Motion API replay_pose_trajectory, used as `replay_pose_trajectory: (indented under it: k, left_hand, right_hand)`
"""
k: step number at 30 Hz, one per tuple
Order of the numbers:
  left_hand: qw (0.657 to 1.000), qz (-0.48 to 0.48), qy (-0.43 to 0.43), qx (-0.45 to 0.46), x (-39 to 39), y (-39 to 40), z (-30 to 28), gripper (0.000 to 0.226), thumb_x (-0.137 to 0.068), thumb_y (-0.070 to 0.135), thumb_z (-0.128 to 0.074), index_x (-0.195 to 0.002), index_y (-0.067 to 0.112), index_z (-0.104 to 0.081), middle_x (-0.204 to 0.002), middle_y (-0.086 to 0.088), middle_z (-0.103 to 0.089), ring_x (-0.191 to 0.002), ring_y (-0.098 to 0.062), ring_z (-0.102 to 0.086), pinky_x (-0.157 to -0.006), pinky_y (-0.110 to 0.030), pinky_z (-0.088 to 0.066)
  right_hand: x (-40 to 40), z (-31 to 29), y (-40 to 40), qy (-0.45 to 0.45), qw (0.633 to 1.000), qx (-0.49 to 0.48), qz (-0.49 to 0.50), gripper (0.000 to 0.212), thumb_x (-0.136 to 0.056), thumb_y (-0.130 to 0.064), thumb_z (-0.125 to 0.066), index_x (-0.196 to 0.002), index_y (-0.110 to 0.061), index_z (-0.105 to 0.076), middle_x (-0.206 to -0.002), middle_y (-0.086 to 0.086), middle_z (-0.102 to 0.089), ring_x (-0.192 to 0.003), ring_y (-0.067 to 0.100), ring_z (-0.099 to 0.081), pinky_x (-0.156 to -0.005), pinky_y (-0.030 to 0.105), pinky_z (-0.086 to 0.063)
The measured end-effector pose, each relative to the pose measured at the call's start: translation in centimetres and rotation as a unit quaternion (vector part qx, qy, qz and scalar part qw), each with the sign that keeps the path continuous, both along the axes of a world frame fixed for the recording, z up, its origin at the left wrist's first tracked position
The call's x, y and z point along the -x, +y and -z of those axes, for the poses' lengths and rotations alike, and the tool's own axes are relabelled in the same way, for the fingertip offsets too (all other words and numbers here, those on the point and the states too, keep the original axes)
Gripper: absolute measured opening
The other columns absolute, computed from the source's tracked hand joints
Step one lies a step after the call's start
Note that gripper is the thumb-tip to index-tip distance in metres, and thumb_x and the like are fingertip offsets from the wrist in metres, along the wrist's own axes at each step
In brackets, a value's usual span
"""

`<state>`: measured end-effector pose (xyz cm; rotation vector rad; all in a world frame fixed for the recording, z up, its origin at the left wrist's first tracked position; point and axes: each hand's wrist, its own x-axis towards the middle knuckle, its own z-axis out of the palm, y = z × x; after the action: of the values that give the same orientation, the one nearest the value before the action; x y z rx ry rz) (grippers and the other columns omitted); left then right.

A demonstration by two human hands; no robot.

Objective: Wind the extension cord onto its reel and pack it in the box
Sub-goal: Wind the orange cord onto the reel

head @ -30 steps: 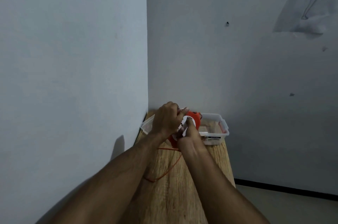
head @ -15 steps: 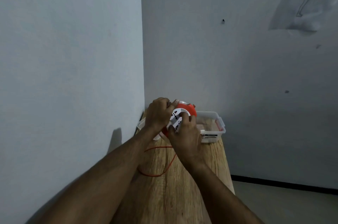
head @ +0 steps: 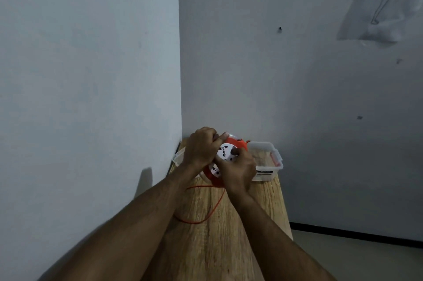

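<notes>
An orange cord reel [head: 225,153] with a white socket face is held upright over the far end of a narrow wooden table [head: 229,235]. My left hand [head: 201,149] grips the reel's upper left rim. On the white face, my right hand [head: 239,169] is closed on the reel's winding knob. A loose orange cord [head: 207,208] runs from under the reel and loops toward me across the tabletop. A clear plastic box [head: 266,162] stands just behind the reel, partly hidden by it and my hands.
The table stands in a corner, with a wall [head: 91,97] tight along its left side and another wall behind the box. Bare floor [head: 354,257] lies to the right of the table's edge.
The reel's white face has come into fuller view and turned. My right hand has shifted lower on the reel. The cord loop on the table has changed shape slightly.
</notes>
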<state>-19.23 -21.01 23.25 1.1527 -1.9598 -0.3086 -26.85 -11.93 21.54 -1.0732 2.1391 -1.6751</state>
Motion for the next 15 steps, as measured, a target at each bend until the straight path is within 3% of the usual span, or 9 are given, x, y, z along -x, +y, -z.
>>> replay_pose_trajectory:
  k: [3,5,6,8,10,12,14,15]
  left_hand:
    - [1.0,0.004,-0.011,0.012,0.3,-0.1,0.1,0.048,-0.094,0.055,-0.054,-0.08,0.012,-0.068,-0.076,0.002,-0.064,-0.065,-0.01,-0.057,-0.057,-0.018,-0.041]
    - [1.0,0.01,-0.008,0.012,0.4,0.0,0.3,0.05,-0.094,0.057,-0.053,-0.083,0.011,-0.069,-0.08,-0.002,-0.069,-0.067,-0.012,-0.059,-0.062,-0.024,-0.052]
    - [1.0,0.013,-0.007,0.013,0.5,0.2,0.4,0.051,-0.094,0.057,-0.053,-0.083,0.011,-0.069,-0.081,-0.003,-0.069,-0.067,-0.012,-0.06,-0.064,-0.028,-0.055]
    - [0.999,0.013,-0.017,0.025,0.7,0.5,0.7,0.052,-0.094,0.059,-0.052,-0.081,0.011,-0.068,-0.079,-0.003,-0.068,-0.067,-0.014,-0.059,-0.064,-0.033,-0.056]
    - [0.999,0.016,-0.027,0.03,0.8,0.6,0.8,0.052,-0.094,0.058,-0.052,-0.08,0.01,-0.067,-0.078,-0.003,-0.067,-0.066,-0.016,-0.059,-0.062,-0.031,-0.054]
    - [0.999,0.015,-0.024,0.03,0.7,0.3,0.7,0.049,-0.094,0.055,-0.054,-0.083,0.009,-0.068,-0.079,-0.003,-0.068,-0.066,-0.014,-0.058,-0.062,-0.025,-0.049]
    - [1.0,0.006,-0.011,0.024,0.2,-0.1,0.5,0.047,-0.095,0.053,-0.054,-0.082,0.01,-0.068,-0.077,-0.002,-0.067,-0.065,-0.01,-0.057,-0.061,-0.022,-0.045]
    - [1.0,0.0,0.0,0.018,-0.1,-0.3,0.5,0.047,-0.095,0.053,-0.053,-0.08,0.011,-0.067,-0.075,-0.001,-0.067,-0.063,-0.01,-0.056,-0.061,-0.02,-0.044]
  right_hand:
    - [-0.8,0.2,-0.4,-0.174,0.984,-0.013,0.043,0.054,-0.071,-0.035,-0.092,-0.113,-0.019,-0.062,-0.116,0.006,-0.071,-0.098,0.025,-0.072,-0.08,0.034,-0.062]
    - [-1.0,0.0,-0.8,-0.299,0.951,-0.035,0.077,0.053,-0.07,-0.037,-0.091,-0.108,-0.02,-0.057,-0.116,0.01,-0.07,-0.096,0.03,-0.073,-0.08,0.047,-0.064]
    - [-1.0,-0.4,-1.1,-0.389,0.915,-0.042,0.095,0.059,-0.072,-0.038,-0.09,-0.114,-0.016,-0.055,-0.12,0.012,-0.067,-0.101,0.034,-0.071,-0.084,0.051,-0.062]
    - [-0.7,-1.5,-1.2,-0.602,0.794,-0.023,0.082,0.077,-0.082,-0.039,-0.083,-0.141,-0.01,-0.044,-0.135,0.014,-0.057,-0.122,0.039,-0.06,-0.099,0.054,-0.054]
    - [-0.4,-2.2,-1.2,-0.725,0.688,0.028,0.03,0.076,-0.092,-0.039,-0.072,-0.152,-0.011,-0.035,-0.145,0.015,-0.054,-0.132,0.038,-0.053,-0.105,0.051,-0.05]
    - [-0.6,-2.5,-0.8,-0.728,0.683,0.051,0.003,0.07,-0.092,-0.033,-0.074,-0.148,-0.009,-0.04,-0.13,0.019,-0.063,-0.11,0.036,-0.068,-0.083,0.049,-0.059]
    - [-0.7,-2.8,0.2,-0.688,0.725,0.036,-0.001,0.056,-0.092,-0.023,-0.074,-0.137,-0.005,-0.048,-0.1,0.017,-0.068,-0.069,0.027,-0.075,-0.061,0.042,-0.06]
    - [-0.7,-2.7,0.7,-0.642,0.766,0.021,0.013,0.043,-0.093,-0.02,-0.072,-0.128,-0.005,-0.053,-0.091,0.013,-0.068,-0.061,0.024,-0.074,-0.058,0.039,-0.06]
